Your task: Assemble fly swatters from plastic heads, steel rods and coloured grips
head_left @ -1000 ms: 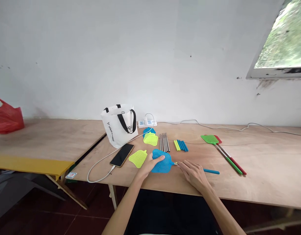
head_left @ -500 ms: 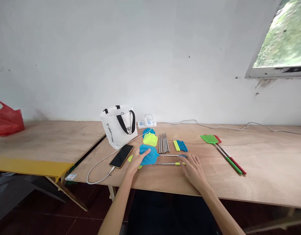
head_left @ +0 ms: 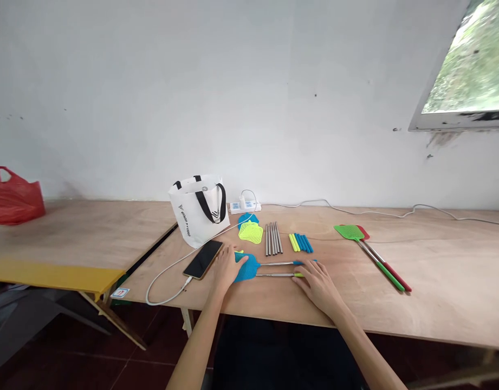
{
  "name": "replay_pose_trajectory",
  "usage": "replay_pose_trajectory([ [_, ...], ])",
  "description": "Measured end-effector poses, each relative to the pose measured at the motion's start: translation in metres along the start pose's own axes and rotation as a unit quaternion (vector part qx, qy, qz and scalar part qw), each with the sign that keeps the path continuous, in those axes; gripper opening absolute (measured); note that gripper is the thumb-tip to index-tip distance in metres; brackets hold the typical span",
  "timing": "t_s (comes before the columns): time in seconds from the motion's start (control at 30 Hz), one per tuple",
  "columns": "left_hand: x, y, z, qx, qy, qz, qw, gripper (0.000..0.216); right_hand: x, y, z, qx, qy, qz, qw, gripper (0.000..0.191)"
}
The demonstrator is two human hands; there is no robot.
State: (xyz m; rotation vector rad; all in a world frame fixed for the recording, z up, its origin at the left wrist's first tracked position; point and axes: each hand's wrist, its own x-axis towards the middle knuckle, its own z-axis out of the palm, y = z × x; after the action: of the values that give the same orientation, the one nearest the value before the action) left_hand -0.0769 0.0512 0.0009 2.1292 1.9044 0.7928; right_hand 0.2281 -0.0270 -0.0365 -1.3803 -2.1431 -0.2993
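A blue fly swatter [head_left: 246,269] lies crosswise at the front of the table, its head to the left. My left hand [head_left: 225,271] grips that head at its left edge, thumb on top. Beneath it is a yellow fly swatter, mostly covered; its metal shaft [head_left: 274,275] runs nearly parallel, nearer the table's edge. My right hand [head_left: 320,284] has its fingers curled over the blue grip [head_left: 300,262] and touches the yellow grip [head_left: 298,274]. Farther back lie loose yellow swatter heads [head_left: 250,232], blue heads [head_left: 248,218], metal tubes [head_left: 273,239] and yellow and blue grips [head_left: 301,242].
A phone [head_left: 203,259] on a white charging cable [head_left: 168,265] lies left of my hand. Behind it stands a white bag [head_left: 196,216], beside a power strip [head_left: 245,206]. Green [head_left: 349,232] and red [head_left: 397,277] swatters lie right. A red bag [head_left: 17,197] sits far left.
The blue swatter has come down toward the table's front, over the yellow head. My left hand moved with it, and my right fingers now curl farther over the grips.
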Motion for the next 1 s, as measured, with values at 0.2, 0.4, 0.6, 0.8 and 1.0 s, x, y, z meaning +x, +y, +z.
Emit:
replay_pose_trajectory([
  [0.2, 0.003, -0.007, -0.010, 0.016, -0.032, 0.036, 0.999, 0.021, -0.001, 0.001, 0.003, 0.008, 0.005, 0.008, 1.000, 0.019],
  [0.4, 0.001, -0.008, -0.023, 0.056, -0.085, 0.000, 0.995, 0.034, 0.000, 0.000, 0.002, -0.005, 0.004, 0.013, 1.000, 0.018],
  [0.6, -0.007, -0.012, -0.030, 0.112, -0.085, -0.015, 0.990, 0.037, 0.000, 0.001, 0.003, -0.034, 0.025, 0.027, 0.999, 0.016],
  [0.8, -0.010, -0.013, -0.038, 0.128, -0.092, -0.040, 0.987, 0.046, -0.003, 0.005, 0.008, -0.050, 0.036, 0.041, 0.997, 0.018],
  [1.0, -0.010, -0.011, -0.050, 0.169, -0.116, -0.055, 0.977, 0.060, -0.003, 0.005, 0.008, -0.046, 0.027, 0.047, 0.997, 0.020],
])
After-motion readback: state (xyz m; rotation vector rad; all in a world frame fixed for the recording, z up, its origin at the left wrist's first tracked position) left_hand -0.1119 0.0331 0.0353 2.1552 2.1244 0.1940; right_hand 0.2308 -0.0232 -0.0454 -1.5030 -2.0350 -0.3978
